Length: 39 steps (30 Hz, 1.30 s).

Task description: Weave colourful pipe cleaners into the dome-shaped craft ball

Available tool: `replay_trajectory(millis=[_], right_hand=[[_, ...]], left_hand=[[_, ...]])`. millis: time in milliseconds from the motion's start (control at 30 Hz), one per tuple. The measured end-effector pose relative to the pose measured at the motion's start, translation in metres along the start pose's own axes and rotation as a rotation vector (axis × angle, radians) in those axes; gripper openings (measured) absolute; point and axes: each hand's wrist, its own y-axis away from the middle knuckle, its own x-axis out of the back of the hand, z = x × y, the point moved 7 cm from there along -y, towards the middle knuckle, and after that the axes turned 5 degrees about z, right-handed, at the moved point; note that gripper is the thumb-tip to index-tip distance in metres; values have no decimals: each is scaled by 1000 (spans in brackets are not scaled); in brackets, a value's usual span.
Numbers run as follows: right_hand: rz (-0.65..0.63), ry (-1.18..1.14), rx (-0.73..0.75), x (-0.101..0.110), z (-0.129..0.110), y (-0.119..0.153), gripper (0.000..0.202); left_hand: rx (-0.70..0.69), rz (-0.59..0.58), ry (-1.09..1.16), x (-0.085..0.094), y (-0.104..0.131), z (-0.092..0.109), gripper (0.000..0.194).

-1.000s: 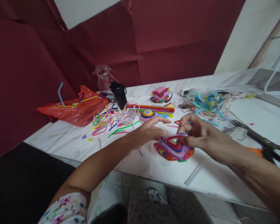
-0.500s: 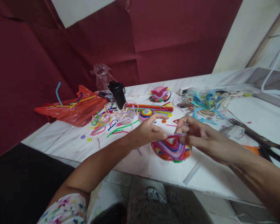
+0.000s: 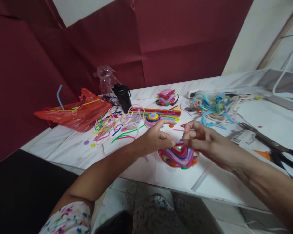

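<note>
A rounded form covered in striped, multicoloured pipe cleaners (image 3: 179, 157) rests on the near part of the table, a pale bare patch showing near its top. My left hand (image 3: 158, 136) is closed at its upper left edge, thumb against the rim and index finger arched above. From the other side, my right hand (image 3: 202, 138) pinches a red pipe cleaner at the top edge; its fingertips partly hide the piece. A red end (image 3: 182, 125) shows beside the right fingers. Behind my left hand sits a smaller dome with ringed colours (image 3: 153, 119).
Further back are a similar striped piece (image 3: 167, 97), a bundle of pipe cleaners (image 3: 158, 112), a black bottle (image 3: 122, 99) and a red plastic bag (image 3: 75, 115). To the right lie a blue-and-cream pipe-cleaner tangle (image 3: 217, 105) and dark scissors (image 3: 271, 141).
My right hand has shifted slightly left along the top edge, fingertips nearer my left thumb. More of the form's right side shows. My left hand has hardly moved.
</note>
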Motion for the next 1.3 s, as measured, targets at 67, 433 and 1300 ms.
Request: replay_trajectory(millis=[67,433,1300], right_hand=[[16,15,5,1,1,0,39],[-79,-20,-66,5,2,1,45],[-53,-108,-81,12,9,-3,44]], left_hand=[[6,12,-3,-1,1,0,71],[-7,0,58,1,3,2,70],[24,74,173,8,8,-9,68]])
